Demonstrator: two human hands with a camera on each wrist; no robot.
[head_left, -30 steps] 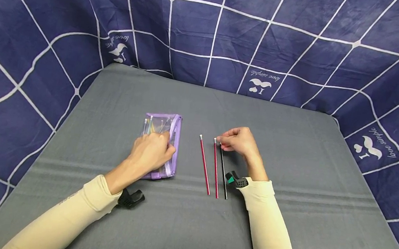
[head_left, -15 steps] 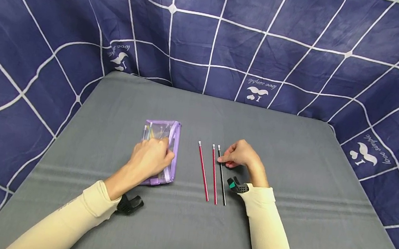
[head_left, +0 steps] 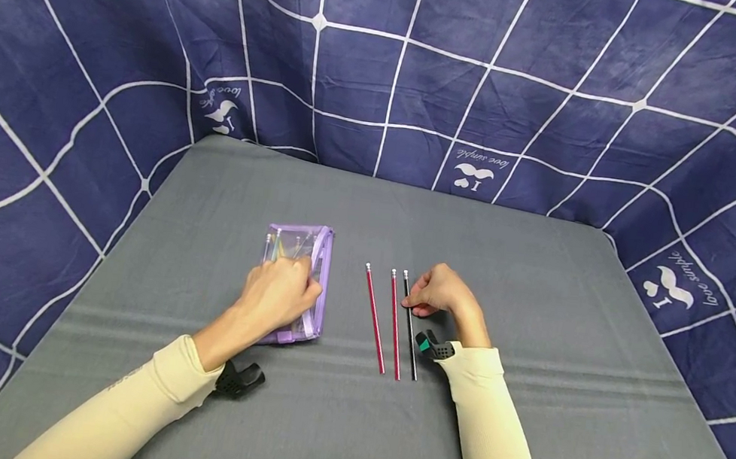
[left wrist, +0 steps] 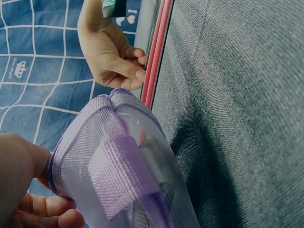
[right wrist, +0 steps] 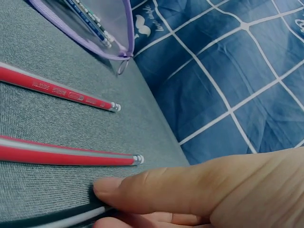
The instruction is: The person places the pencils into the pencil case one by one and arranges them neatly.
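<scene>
A clear pencil pouch [head_left: 323,285] with purple trim lies left of centre on the grey cloth. My left hand [head_left: 275,291] grips it from above; the left wrist view shows the thumb and curled fingers at the edge of the bulging pouch. Two red pencils [head_left: 374,321] [head_left: 395,323] and a black pencil [head_left: 412,344] lie nearly side by side, eraser ends away from me. Thumb and fingers of my right hand [head_left: 439,291] pinch the black pencil a little below its eraser. In the right wrist view the fingertips partly cover this black pencil [right wrist: 57,219].
Several pencils [right wrist: 90,23] are inside the pouch. Grey cloth [head_left: 539,279] covers the surface all round. A dark blue curtain [head_left: 453,80] with white lines hangs at the back and both sides.
My right hand has slid from the black pencil's eraser end down its shaft, leaving the eraser uncovered. The left hand stays on the pouch. The head view has tilted up slightly.
</scene>
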